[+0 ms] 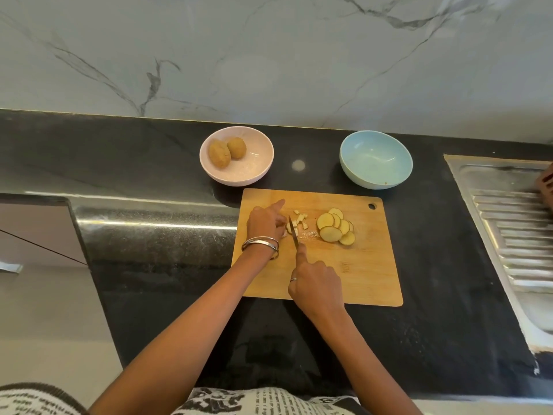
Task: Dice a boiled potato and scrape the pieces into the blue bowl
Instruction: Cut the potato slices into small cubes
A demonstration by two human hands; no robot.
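Note:
A wooden cutting board [362, 265] lies on the dark counter. My right hand [315, 284] grips a knife [294, 232], index finger along the spine, blade down among small potato pieces [300, 220]. My left hand [266, 220] pins the slices under the blade, its index finger stretched out. A fan of round potato slices [334, 226] lies to the right of the blade. The blue bowl [376, 158] stands behind the board on the right, with nothing inside but a small speck.
A pink bowl [248, 172] at the back left holds two whole unpeeled potatoes [227, 151]. A steel sink drainboard [514, 229] runs along the right, with another person's hand [546, 184] at its edge. A marble wall stands behind the counter.

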